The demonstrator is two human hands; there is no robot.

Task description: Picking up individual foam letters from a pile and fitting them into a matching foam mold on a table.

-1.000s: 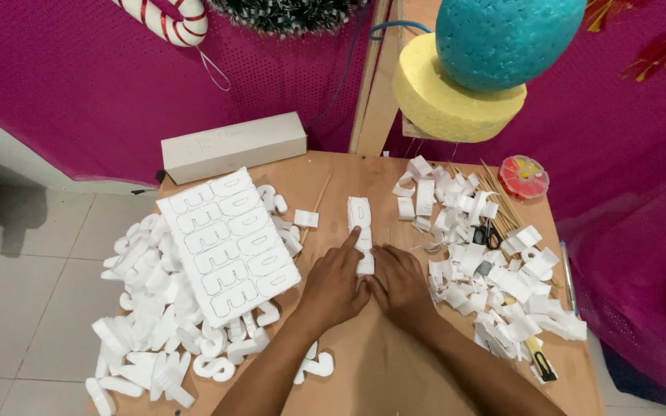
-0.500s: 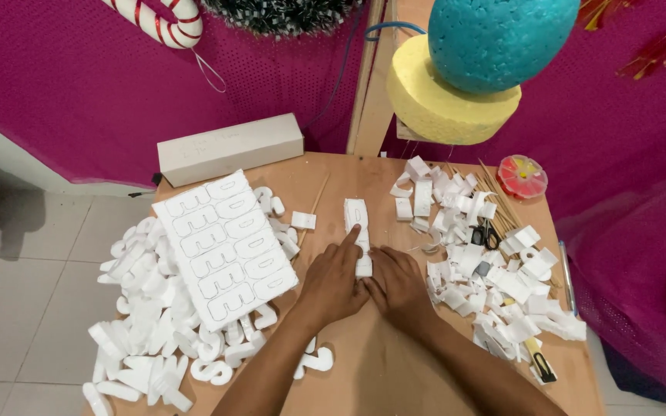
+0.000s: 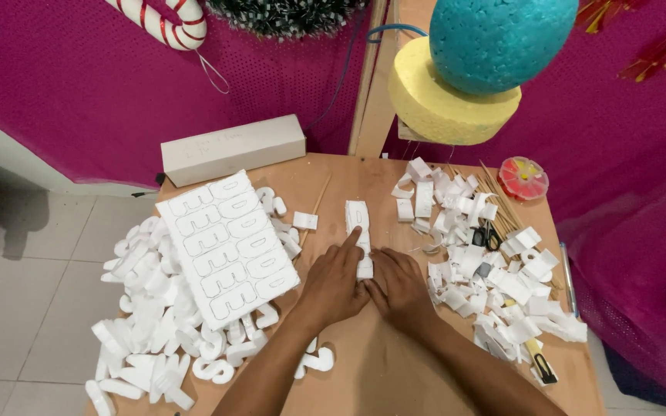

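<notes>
A narrow white foam strip point(image 3: 358, 223) with cut letter shapes lies on the wooden table point(image 3: 364, 370), running away from me. My left hand point(image 3: 334, 279) rests on its near part, the index finger stretched along the strip. My right hand point(image 3: 399, 283) presses the strip's near end from the right, fingers curled against the foam. Both hands touch each other at the strip.
A white foam sheet of cut letters point(image 3: 227, 245) lies left of the hands, atop a heap of loose foam letters point(image 3: 148, 323). Foam scraps point(image 3: 487, 270), scissors point(image 3: 490, 236), a utility knife point(image 3: 539, 364), wooden skewers and a red dish point(image 3: 523, 178) sit right. A foam block point(image 3: 233, 149) stands behind.
The hands have hardly moved on the strip; my left index finger now reaches a little further along it. The view has shifted slightly.
</notes>
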